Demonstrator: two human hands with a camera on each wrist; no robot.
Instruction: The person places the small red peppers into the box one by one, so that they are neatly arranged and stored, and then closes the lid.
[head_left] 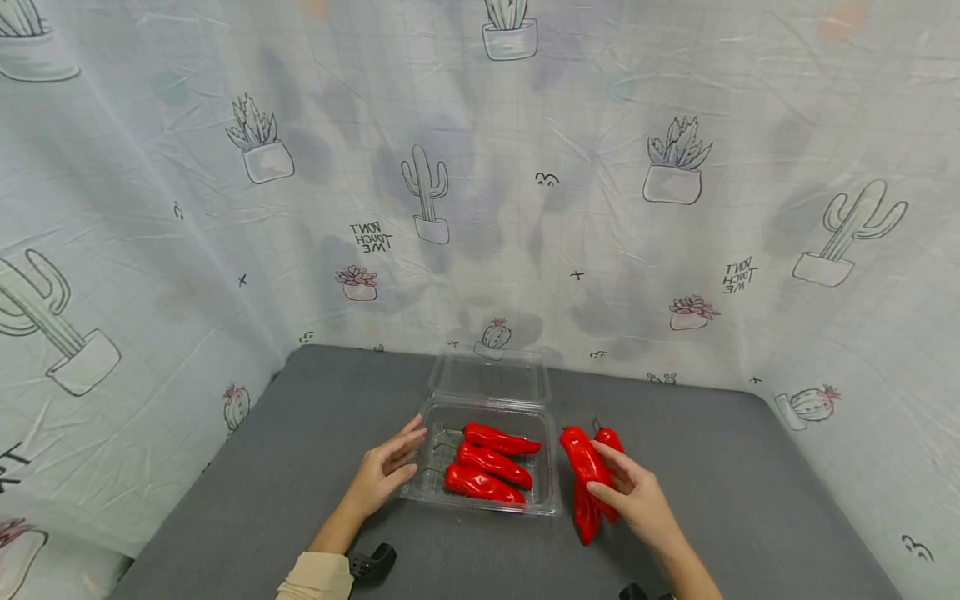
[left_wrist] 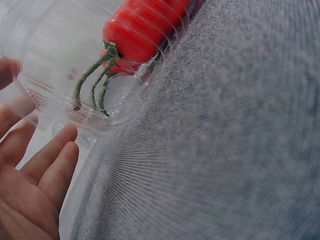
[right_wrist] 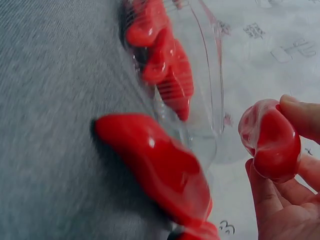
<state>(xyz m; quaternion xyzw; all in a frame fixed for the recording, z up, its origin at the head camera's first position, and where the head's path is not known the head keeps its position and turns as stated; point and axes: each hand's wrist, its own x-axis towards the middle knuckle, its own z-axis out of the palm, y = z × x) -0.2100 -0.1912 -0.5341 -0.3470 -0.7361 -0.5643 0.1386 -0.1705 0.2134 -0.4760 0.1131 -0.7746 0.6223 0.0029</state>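
Observation:
A clear plastic clamshell box stands with its lid folded back, and three red peppers lie inside, green stems toward the left. Beside its left wall is my left hand, fingers extended near the rim; whether they touch it I cannot tell. To the right of the box, my right hand holds a red pepper between thumb and fingers, raised above the table in the right wrist view. Two more red peppers lie under and behind it, one nearer and one farther.
A grey cloth-covered table carries everything. White curtains printed with potted cacti hang behind it and along both sides.

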